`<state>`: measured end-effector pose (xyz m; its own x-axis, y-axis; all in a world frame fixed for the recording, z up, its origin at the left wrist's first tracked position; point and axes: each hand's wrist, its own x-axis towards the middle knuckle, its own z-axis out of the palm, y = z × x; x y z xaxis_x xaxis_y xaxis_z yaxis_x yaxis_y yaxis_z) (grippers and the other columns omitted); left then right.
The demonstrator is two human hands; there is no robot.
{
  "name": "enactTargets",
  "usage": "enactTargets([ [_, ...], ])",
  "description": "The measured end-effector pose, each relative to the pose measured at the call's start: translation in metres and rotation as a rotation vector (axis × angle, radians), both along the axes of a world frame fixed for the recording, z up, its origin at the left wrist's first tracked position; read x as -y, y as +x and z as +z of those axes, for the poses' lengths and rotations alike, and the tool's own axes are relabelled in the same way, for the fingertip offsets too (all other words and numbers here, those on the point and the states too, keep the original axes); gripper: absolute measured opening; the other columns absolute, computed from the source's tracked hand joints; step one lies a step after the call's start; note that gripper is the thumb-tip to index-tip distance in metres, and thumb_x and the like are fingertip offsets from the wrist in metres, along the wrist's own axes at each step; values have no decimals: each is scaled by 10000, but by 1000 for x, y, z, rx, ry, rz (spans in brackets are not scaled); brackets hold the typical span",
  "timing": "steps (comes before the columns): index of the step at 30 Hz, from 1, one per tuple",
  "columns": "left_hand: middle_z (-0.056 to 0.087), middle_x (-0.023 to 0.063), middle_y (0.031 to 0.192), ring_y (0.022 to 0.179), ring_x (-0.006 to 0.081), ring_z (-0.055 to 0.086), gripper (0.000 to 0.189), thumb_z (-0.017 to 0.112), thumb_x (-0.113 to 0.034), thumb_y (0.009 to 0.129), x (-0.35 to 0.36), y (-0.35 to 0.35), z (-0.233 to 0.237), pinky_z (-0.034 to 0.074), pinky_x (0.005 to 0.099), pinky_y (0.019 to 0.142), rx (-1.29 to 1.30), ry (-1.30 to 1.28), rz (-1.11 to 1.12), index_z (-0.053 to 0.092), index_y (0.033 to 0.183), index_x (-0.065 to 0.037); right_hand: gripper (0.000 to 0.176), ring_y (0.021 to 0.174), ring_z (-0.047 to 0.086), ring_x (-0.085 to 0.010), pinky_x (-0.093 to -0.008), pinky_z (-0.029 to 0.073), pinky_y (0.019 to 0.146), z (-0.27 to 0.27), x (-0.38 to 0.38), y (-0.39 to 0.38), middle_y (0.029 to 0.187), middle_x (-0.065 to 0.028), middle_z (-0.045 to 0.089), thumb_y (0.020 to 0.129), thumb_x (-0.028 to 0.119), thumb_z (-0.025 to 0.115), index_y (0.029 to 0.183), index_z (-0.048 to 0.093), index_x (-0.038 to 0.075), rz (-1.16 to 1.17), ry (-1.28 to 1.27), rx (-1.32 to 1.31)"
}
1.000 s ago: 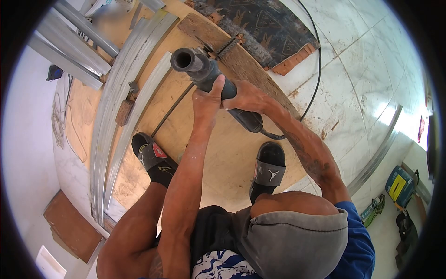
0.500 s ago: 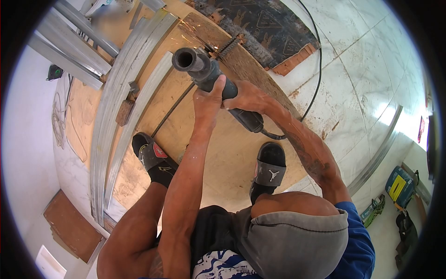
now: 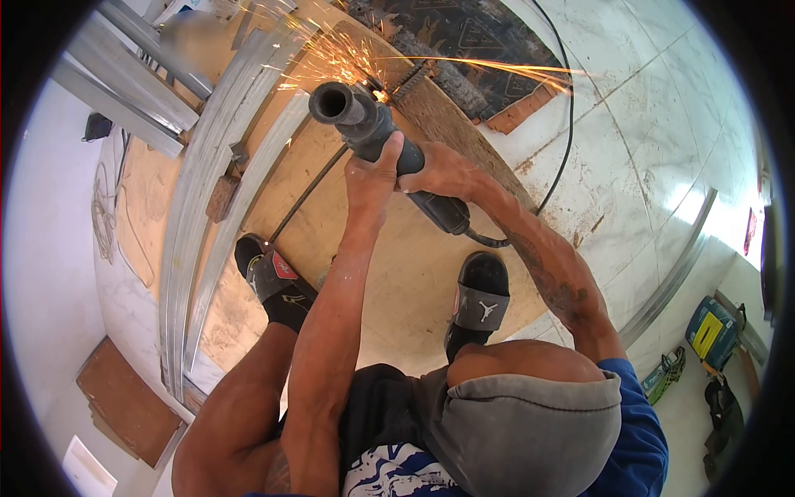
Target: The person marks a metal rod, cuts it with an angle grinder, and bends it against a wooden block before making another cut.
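Both of my hands grip a dark angle grinder [image 3: 389,149] with a wide round opening at its upper left end. My left hand [image 3: 373,176] wraps round its body from the near side, thumb along the top. Just right of it, my right hand [image 3: 443,171] is closed round the same body. Orange sparks [image 3: 344,58] spray from beyond the tool's head, where a dark ribbed metal bar [image 3: 408,77] lies by a wooden plank [image 3: 447,116]. The grinder hides its disc and the exact contact point. A thin rod [image 3: 310,195] runs from under the tool towards my left foot.
Long metal channels [image 3: 203,166] lie to the left, with a small wooden block [image 3: 222,200] on them. My sandalled feet stand on a plywood sheet [image 3: 389,290]. A black cable [image 3: 570,124] crosses the tiled floor [image 3: 638,157]. A dark, broken-edged board [image 3: 489,50] lies ahead.
The sparks have grown from a faint few to a bright spray, with long streaks reaching right across the dark board. The grinder and both hands have barely moved.
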<state>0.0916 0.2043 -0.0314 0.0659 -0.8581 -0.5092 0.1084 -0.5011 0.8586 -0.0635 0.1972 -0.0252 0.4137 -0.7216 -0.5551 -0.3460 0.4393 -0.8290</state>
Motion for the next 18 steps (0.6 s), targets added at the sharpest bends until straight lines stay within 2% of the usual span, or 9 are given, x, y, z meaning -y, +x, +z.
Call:
enactTargets([
  [6,699,84,959,730,136,678,402,768,-300,883,-1,-1,-2,540,286,494,-41,-32,21,652,1100,17,532,810,645,-254,-381,494,745,-8,-3,1,886,-132,683,639,366,752,1029,695,9,-35,-27,17],
  [9,699,84,976,774,139,678,406,768,-299,885,-1,0,2,550,290,545,-10,6,-3,651,1111,18,541,811,646,-261,-384,492,746,-11,-2,0,894,-136,685,643,375,747,1034,695,4,-15,-28,-35],
  [15,699,93,1008,873,164,678,438,768,-314,884,-2,2,3,555,313,712,84,-11,16,651,1131,28,550,859,654,-271,-389,490,760,2,-3,0,939,-154,694,662,396,738,1047,693,6,-19,-22,28],
  [18,699,99,1027,878,184,685,463,770,-339,880,-1,14,34,554,318,730,190,5,-96,656,1146,23,557,885,660,-272,-387,493,771,24,0,4,946,-161,695,662,407,743,1036,692,-4,-13,-55,4],
])
